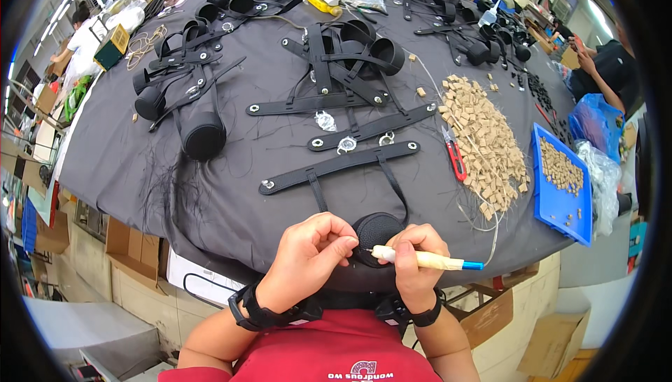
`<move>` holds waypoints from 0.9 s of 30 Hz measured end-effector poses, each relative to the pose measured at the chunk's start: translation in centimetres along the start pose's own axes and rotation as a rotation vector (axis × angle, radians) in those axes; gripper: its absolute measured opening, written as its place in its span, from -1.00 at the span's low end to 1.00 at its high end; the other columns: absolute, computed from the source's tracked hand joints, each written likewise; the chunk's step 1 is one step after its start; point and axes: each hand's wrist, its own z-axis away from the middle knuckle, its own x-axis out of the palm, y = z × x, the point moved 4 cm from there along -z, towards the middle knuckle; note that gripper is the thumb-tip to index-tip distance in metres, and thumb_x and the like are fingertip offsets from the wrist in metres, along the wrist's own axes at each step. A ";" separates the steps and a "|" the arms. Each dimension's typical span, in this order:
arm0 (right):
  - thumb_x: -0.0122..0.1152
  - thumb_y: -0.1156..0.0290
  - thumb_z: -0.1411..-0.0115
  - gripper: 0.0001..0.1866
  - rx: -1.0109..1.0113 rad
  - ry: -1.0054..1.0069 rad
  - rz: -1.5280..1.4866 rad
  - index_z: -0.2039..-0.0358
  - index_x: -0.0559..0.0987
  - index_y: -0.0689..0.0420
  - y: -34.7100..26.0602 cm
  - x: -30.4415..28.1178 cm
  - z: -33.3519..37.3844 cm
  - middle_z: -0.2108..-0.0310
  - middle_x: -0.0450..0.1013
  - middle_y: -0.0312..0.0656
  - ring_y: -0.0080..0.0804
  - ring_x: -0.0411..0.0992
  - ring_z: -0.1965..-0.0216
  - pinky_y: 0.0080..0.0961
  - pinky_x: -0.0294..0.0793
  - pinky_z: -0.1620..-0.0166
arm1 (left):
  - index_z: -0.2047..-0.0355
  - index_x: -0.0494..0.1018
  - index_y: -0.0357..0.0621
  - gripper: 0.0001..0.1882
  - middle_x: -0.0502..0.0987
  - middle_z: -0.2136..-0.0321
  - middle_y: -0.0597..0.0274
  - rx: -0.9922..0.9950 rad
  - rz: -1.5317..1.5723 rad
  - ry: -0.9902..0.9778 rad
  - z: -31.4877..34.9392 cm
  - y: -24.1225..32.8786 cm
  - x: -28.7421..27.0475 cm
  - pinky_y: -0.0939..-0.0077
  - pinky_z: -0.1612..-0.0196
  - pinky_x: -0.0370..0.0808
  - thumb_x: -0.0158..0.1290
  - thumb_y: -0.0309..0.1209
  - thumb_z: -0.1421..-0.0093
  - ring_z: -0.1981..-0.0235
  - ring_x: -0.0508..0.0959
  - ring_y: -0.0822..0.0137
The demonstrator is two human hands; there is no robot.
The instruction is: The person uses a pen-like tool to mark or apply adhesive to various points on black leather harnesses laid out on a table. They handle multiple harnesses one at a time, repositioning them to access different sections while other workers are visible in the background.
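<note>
My right hand (418, 280) grips a pen-shaped tool (437, 262) wrapped in cream tape, with a blue end. Its thin tip points left at a round black leather cup (378, 231) at the table's near edge. Close by the cup's left side, my left hand (308, 256) is closed, thumb and forefinger pinched together. What they pinch, if anything, is too small to make out. Two narrow straps join the cup to a black strap (343, 166) with metal eyelets, lying just beyond my hands.
Red-handled thread snips (455, 154) lie beside a heap of small tan pieces (483, 137). A blue tray (539, 200) at the right holds more. Black strap assemblies (336, 95) cover the dark tabletop (252, 165) farther off. Another person (605, 67) sits at the far right.
</note>
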 end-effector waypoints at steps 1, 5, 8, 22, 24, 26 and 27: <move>0.10 0.47 -0.26 -0.82 -0.008 -0.010 0.017 0.47 0.37 0.20 0.0 0.0 0.0 0.63 0.42 -0.16 -0.52 0.40 0.63 -0.58 0.42 0.51 | 0.32 0.47 -0.33 -0.91 0.52 0.45 0.31 -0.007 0.001 0.002 0.0 0.0 0.0 0.66 0.36 0.54 0.12 -0.53 -0.28 0.44 0.54 0.54; 0.08 0.49 -0.26 -0.84 -0.014 -0.010 0.007 0.47 0.38 0.21 -0.1 0.1 -0.2 0.62 0.42 -0.16 -0.53 0.40 0.63 -0.58 0.43 0.50 | 0.33 0.47 -0.32 -0.91 0.52 0.48 0.35 -0.008 -0.167 0.024 0.4 0.5 -0.3 0.68 0.45 0.50 0.12 -0.53 -0.27 0.51 0.51 0.58; 0.07 0.51 -0.25 -0.85 -0.020 -0.007 -0.003 0.46 0.37 0.22 -0.2 0.2 -0.3 0.61 0.42 -0.17 -0.53 0.41 0.63 -0.59 0.44 0.50 | 0.35 0.50 -0.33 -0.90 0.51 0.52 0.35 0.070 -0.384 0.013 0.7 1.3 -0.5 0.68 0.51 0.44 0.15 -0.52 -0.24 0.57 0.48 0.63; 0.10 0.48 -0.27 -0.83 -0.016 -0.032 0.017 0.45 0.37 0.23 0.3 0.0 0.0 0.59 0.43 -0.16 -0.53 0.42 0.60 -0.59 0.46 0.49 | 0.36 0.57 -0.30 -0.89 0.54 0.54 0.10 0.141 -0.608 -0.075 0.9 1.7 -0.4 0.50 0.51 0.43 0.19 -0.48 -0.16 0.61 0.53 0.36; 0.11 0.48 -0.27 -0.83 -0.025 -0.037 0.038 0.45 0.38 0.23 0.3 0.0 0.0 0.58 0.43 -0.16 -0.53 0.42 0.60 -0.59 0.46 0.48 | 0.37 0.56 -0.30 -0.88 0.53 0.57 0.12 0.147 -0.600 -0.070 0.9 1.8 -0.3 0.51 0.52 0.41 0.19 -0.47 -0.15 0.63 0.51 0.38; 0.12 0.48 -0.27 -0.82 -0.032 -0.040 0.052 0.45 0.38 0.23 0.2 0.0 -0.1 0.58 0.43 -0.16 -0.54 0.43 0.60 -0.60 0.46 0.48 | 0.38 0.56 -0.29 -0.88 0.52 0.60 0.15 0.156 -0.603 -0.063 0.9 1.9 -0.3 0.52 0.54 0.39 0.20 -0.46 -0.15 0.65 0.48 0.40; 0.12 0.48 -0.27 -0.82 -0.034 -0.040 0.054 0.45 0.38 0.23 0.2 0.0 0.0 0.58 0.44 -0.16 -0.54 0.43 0.60 -0.60 0.45 0.48 | 0.38 0.55 -0.29 -0.87 0.51 0.61 0.17 0.162 -0.610 -0.058 0.9 1.9 -0.3 0.52 0.55 0.37 0.21 -0.46 -0.15 0.66 0.46 0.41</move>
